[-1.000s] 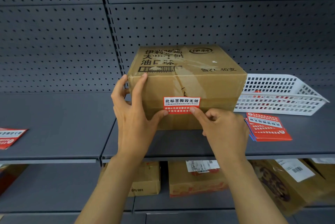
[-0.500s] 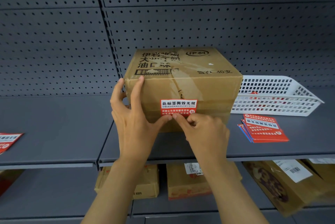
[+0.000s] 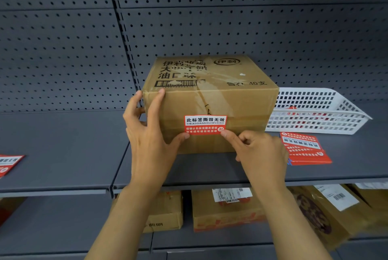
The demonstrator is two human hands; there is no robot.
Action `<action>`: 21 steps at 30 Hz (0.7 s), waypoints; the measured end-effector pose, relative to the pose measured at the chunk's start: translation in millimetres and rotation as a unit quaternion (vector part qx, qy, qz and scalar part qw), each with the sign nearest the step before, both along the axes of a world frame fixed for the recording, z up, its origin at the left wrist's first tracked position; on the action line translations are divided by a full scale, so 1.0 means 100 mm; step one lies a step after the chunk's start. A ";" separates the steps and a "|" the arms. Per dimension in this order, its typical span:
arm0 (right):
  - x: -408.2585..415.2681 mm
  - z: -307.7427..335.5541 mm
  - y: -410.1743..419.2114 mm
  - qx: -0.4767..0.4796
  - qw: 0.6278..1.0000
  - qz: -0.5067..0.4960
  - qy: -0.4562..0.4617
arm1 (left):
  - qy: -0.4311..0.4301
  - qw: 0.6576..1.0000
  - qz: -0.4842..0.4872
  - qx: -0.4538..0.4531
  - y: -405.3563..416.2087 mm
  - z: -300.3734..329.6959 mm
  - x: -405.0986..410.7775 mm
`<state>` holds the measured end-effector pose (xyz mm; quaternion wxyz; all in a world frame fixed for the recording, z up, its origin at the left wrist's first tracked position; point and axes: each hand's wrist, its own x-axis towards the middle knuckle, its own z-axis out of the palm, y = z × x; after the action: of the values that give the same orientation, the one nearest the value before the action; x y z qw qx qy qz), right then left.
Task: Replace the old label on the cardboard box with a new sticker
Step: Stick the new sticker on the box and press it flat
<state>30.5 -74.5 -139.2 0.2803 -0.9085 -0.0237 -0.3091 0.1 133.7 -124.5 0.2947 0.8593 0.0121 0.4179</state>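
Observation:
A brown cardboard box (image 3: 237, 102) with black print and clear tape stands on the grey shelf (image 3: 63, 144). A red and white sticker (image 3: 205, 124) lies flat on its front face. My left hand (image 3: 149, 131) clasps the box's front left corner, fingers on the top edge and thumb under the sticker's lower left corner. My right hand (image 3: 256, 152) is loosely curled, its index fingertip pressing the sticker's lower right corner.
A stack of red stickers (image 3: 304, 150) lies on the shelf right of the box, before a white plastic basket (image 3: 315, 110). More red stickers (image 3: 8, 164) lie at the far left. Cardboard boxes (image 3: 226, 209) fill the lower shelf. Pegboard backs the shelf.
My right index finger slid left along the sticker's lower edge, then back to its lower right corner. My left hand kept its hold on the box.

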 end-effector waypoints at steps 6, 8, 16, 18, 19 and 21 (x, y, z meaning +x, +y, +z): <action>-0.01 0.19 0.14 0.009 0.999 0.035 -0.018 | -0.023 0.996 0.005 -0.085 -0.17 0.10 0.00; 0.00 0.23 0.21 0.012 0.999 0.044 -0.024 | -0.023 0.996 0.015 -0.087 -0.21 0.13 0.01; 0.05 0.24 0.26 0.021 0.999 0.045 -0.001 | -0.006 0.997 0.049 -0.055 -0.21 0.15 0.02; 0.05 0.24 0.22 0.025 0.999 0.043 -0.003 | -0.003 0.997 0.045 -0.056 -0.19 0.13 0.02; 0.05 0.24 0.21 0.028 0.999 0.042 -0.004 | -0.002 0.998 0.041 -0.058 -0.18 0.12 0.02; 0.03 0.25 0.17 0.039 0.998 0.040 -0.006 | -0.001 0.997 0.035 -0.064 -0.17 0.11 0.03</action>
<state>33.9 -57.3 -114.0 0.3277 -0.8933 -0.0499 -0.3036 2.7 116.9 -113.5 0.3339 0.8373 0.0687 0.4274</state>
